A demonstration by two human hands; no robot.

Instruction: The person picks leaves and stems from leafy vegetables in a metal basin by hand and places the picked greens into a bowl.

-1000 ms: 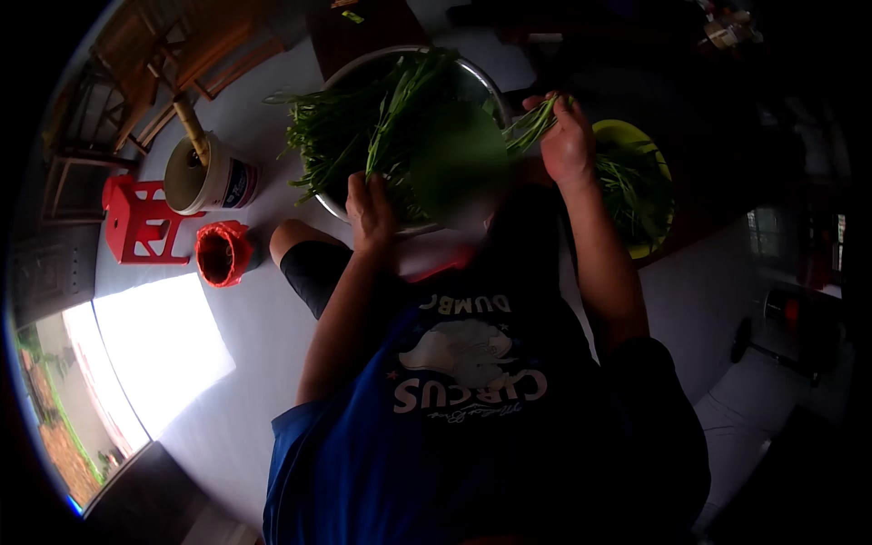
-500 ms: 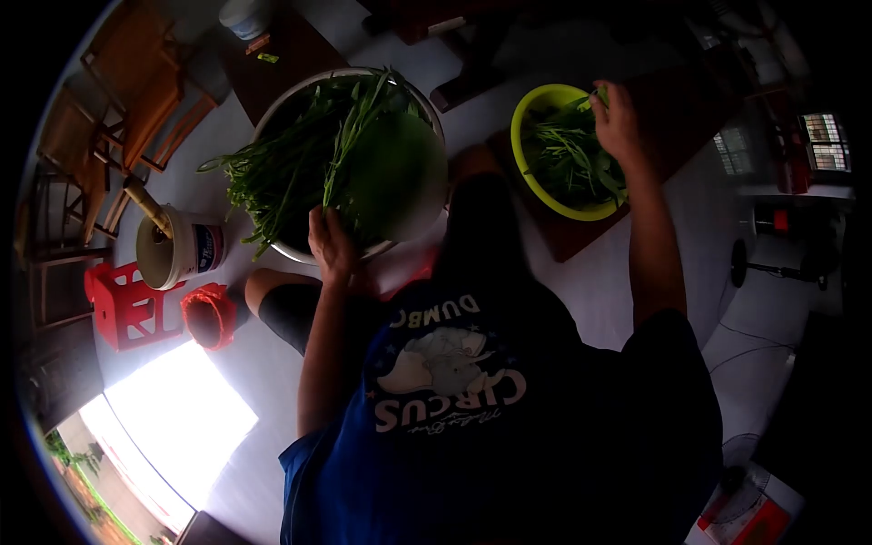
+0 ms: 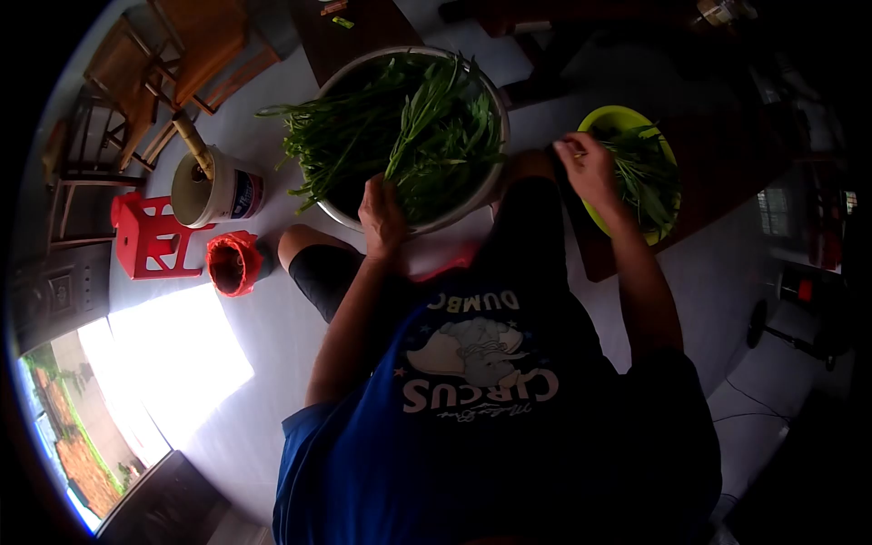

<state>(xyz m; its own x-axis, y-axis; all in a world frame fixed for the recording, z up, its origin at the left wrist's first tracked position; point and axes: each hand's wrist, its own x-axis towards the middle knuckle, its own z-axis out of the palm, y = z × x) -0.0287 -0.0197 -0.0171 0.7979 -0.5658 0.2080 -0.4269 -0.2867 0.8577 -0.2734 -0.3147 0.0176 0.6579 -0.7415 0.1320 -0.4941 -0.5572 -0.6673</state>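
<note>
Left hand (image 3: 381,218): pinching stems of my greens (image 3: 436,109), in the big basin (image 3: 450,218)
Right hand (image 3: 594,173): just swung to the yellow bowl's (image 3: 618,113) basin side, so nearer the pile; fingers curled, can't tell if holding anything
Counter (image 3: 601,259): dark, low, under the bowl
Room: pale floor (image 3: 245,391), bucket (image 3: 247,193), red stool (image 3: 136,241), wooden chairs (image 3: 204,54)

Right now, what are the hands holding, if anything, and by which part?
The left hand holds long green leafy stalks by their near stem ends. Whether the right hand holds anything cannot be told.
</note>
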